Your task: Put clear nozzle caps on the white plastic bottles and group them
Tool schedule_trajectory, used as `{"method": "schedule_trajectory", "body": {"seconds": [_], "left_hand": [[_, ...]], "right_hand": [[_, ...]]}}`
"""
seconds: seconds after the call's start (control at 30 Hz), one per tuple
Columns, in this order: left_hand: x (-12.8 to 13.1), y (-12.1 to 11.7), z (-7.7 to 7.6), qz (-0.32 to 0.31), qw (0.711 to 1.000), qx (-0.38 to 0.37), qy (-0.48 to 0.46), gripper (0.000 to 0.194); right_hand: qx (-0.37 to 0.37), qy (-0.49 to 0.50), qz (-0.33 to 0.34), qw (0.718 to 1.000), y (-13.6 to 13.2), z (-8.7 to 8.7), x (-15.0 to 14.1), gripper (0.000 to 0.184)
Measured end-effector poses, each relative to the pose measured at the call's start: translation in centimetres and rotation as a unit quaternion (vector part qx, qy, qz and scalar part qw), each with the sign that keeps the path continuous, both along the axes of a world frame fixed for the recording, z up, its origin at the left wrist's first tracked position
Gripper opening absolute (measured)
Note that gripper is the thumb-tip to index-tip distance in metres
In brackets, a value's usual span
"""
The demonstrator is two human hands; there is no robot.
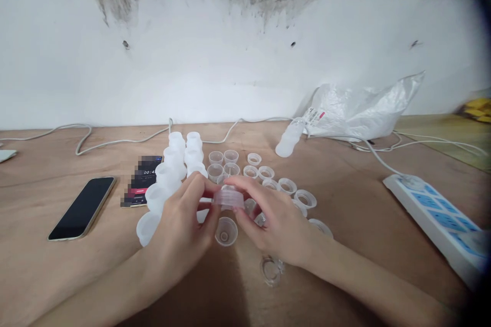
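Between the fingertips of both hands is a clear plastic cap [229, 199], held level above the table. My left hand [187, 209] pinches its left side with thumb and fingers. From the other side, my right hand [274, 217] grips its right edge. Below them a small clear cup [226, 231] stands on the table, its open top facing up. Translucent white bottles [156, 199] stand in two rows by my left hand, partly hidden by it. Several clear cups [230, 157] are grouped behind the hands. Clear rings [287, 186] lie in loose rows by my right hand.
A dark-screened phone [82, 208] lies at left, near a second phone [148, 176] showing a timer. One translucent bottle [290, 138] lies before a plastic bag [353, 107]. At right is a power strip [437, 219] with its cable. A clear round part [271, 270] lies near me.
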State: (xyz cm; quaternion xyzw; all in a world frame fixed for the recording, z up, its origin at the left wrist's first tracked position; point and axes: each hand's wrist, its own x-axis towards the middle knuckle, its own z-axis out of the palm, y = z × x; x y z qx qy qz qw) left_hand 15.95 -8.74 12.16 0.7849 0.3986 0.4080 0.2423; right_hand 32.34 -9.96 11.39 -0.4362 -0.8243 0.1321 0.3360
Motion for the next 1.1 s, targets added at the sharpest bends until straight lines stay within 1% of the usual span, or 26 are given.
{"method": "schedule_trajectory", "body": {"seconds": [0.1, 0.17, 0.3, 0.4, 0.47, 0.57, 0.63, 0.73, 0.9, 1.1], "left_hand": [[0.0, 0.5, 0.0, -0.007, 1.0, -0.024, 0.004, 0.011], [0.1, 0.7, -0.2, -0.013, 0.999, -0.031, 0.009, 0.013], [0.3, 0.6, -0.5, -0.016, 0.999, -0.03, 0.021, 0.018], [0.2, 0.4, -0.5, -0.015, 0.999, -0.03, 0.029, 0.02], [0.1, 0.4, -0.2, -0.018, 0.999, -0.037, 0.035, 0.019], [-0.1, 0.4, 0.2, -0.022, 0.997, -0.063, 0.041, 0.014], [-0.1, 0.4, 0.4, -0.024, 0.996, -0.08, 0.038, 0.011], [-0.1, 0.5, 0.4, -0.022, 0.995, -0.09, 0.033, 0.009], [0.0, 0.6, 0.2, -0.013, 0.995, -0.095, 0.027, 0.009], [0.0, 0.5, 0.1, -0.005, 0.995, -0.092, 0.027, 0.008]], "right_hand": [[-0.033, -0.016, -0.038, 0.999, -0.2, 0.0, -0.3, 0.039], [-0.058, -0.026, -0.044, 0.997, -0.1, -0.1, -0.4, 0.038], [-0.086, -0.044, -0.023, 0.995, 0.0, -0.3, -0.5, 0.039], [-0.082, -0.046, -0.003, 0.996, -0.1, -0.3, -0.3, 0.043], [-0.093, -0.038, 0.008, 0.995, -0.1, -0.3, -0.1, 0.043], [-0.129, -0.019, 0.013, 0.991, 0.1, -0.1, 0.1, 0.042], [-0.135, -0.003, 0.016, 0.991, 0.3, 0.1, 0.1, 0.04], [-0.134, 0.001, 0.027, 0.991, 0.5, 0.4, 0.1, 0.037], [-0.169, -0.005, 0.051, 0.984, 0.5, 0.8, 0.2, 0.036], [-0.159, -0.029, 0.042, 0.986, 0.5, 0.7, 0.1, 0.031]]}}
